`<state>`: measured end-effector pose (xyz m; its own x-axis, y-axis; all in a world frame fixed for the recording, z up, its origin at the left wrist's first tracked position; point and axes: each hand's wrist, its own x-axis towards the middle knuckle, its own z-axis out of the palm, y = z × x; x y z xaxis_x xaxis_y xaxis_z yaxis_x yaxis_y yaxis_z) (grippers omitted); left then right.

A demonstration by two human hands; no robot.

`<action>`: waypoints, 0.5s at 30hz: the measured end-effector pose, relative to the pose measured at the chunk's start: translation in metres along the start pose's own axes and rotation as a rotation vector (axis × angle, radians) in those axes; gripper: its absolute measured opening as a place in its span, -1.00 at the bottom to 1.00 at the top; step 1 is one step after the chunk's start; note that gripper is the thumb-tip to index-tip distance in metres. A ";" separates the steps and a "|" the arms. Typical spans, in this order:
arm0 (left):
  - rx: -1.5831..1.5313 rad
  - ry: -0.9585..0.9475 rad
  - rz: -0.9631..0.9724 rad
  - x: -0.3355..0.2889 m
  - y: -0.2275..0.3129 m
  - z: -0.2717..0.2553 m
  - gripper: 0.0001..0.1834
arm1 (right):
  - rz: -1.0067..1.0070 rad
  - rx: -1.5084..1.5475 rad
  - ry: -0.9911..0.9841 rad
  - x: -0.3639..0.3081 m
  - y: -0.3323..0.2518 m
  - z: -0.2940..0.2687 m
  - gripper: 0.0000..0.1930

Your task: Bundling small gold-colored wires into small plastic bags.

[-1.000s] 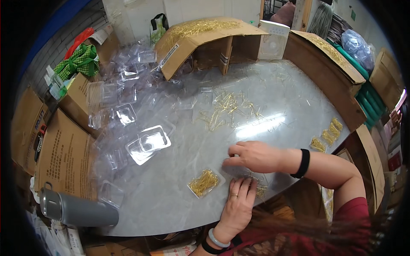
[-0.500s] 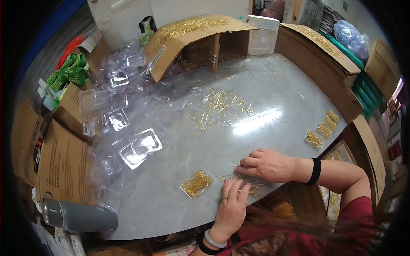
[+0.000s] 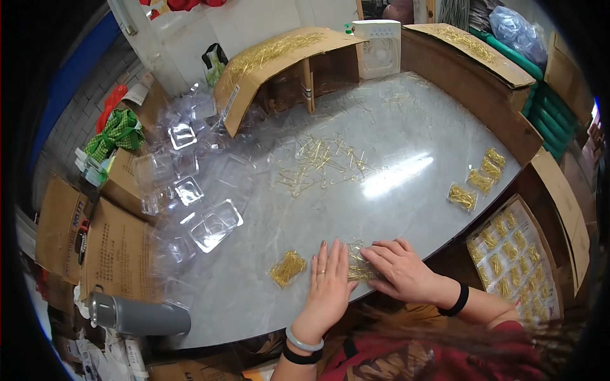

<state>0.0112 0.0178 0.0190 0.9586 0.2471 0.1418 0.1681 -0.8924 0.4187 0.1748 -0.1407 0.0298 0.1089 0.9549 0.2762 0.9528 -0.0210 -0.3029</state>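
Observation:
A small spread of thin gold wire hooks (image 3: 359, 259) lies between my two hands near the table's front edge. My left hand (image 3: 327, 279) is flat along the left side of these hooks, fingers stretched out, with a ring on one finger. From the right, my right hand (image 3: 401, 272) reaches over, its extended fingers touching the hooks' right side. Just left of my left hand sits a clear plastic tray heaped with gold hooks (image 3: 288, 268). Farther back, a loose scatter of gold hooks (image 3: 324, 159) covers the middle of the grey table (image 3: 254, 305).
Clear plastic trays (image 3: 216, 225) pile up at the left. A grey bottle (image 3: 146, 315) lies at front left. Filled packs (image 3: 462, 197) rest near the right edge, above a box of more packs (image 3: 508, 260). A cardboard shelf (image 3: 295, 60) and white fan (image 3: 376, 51) stand behind.
My left hand has shifted left and its fingers have straightened. My right hand has come lower, and the hooks between the hands now show more plainly. The whole view has tilted a little.

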 end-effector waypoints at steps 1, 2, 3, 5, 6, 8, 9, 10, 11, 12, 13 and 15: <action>0.005 -0.035 -0.009 0.002 -0.001 -0.003 -0.12 | -0.029 0.027 -0.002 0.000 0.006 0.004 -0.36; 0.007 -0.068 -0.021 0.004 -0.003 -0.005 -0.12 | -0.060 0.053 -0.006 0.001 0.012 0.008 -0.41; 0.010 -0.102 -0.033 0.005 -0.004 -0.006 -0.12 | -0.087 0.074 0.000 0.002 0.018 0.010 -0.41; 0.030 -0.108 -0.031 0.004 -0.005 -0.007 -0.13 | -0.139 0.115 0.009 0.005 0.027 0.013 -0.42; 0.038 -0.112 -0.031 0.003 -0.005 -0.007 -0.14 | -0.097 0.162 0.044 0.004 0.026 0.013 -0.42; 0.035 -0.084 -0.036 0.001 0.001 -0.005 -0.18 | -0.010 0.255 0.114 0.001 0.019 0.013 -0.41; 0.033 -0.071 -0.037 0.000 0.004 -0.003 -0.21 | 0.029 0.263 0.166 -0.001 0.014 0.017 -0.42; 0.017 -0.015 -0.030 0.000 0.007 0.001 -0.24 | 0.069 0.270 0.219 -0.003 0.007 0.023 -0.42; -0.002 0.039 -0.024 0.001 0.010 0.008 -0.27 | 0.112 0.278 0.270 -0.005 0.000 0.030 -0.42; -0.021 0.092 -0.017 0.001 0.012 0.015 -0.30 | 0.121 0.325 0.265 -0.003 -0.006 0.035 -0.41; -0.028 0.111 -0.033 0.002 0.014 0.021 -0.32 | 0.107 0.349 0.266 0.001 -0.010 0.038 -0.41; -0.044 0.154 -0.058 0.005 0.018 0.028 -0.37 | 0.078 0.387 0.272 0.008 -0.014 0.039 -0.41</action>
<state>0.0251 -0.0072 0.0021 0.9006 0.3551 0.2505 0.2084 -0.8587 0.4682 0.1516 -0.1216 0.0007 0.2951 0.8418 0.4520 0.7688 0.0717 -0.6355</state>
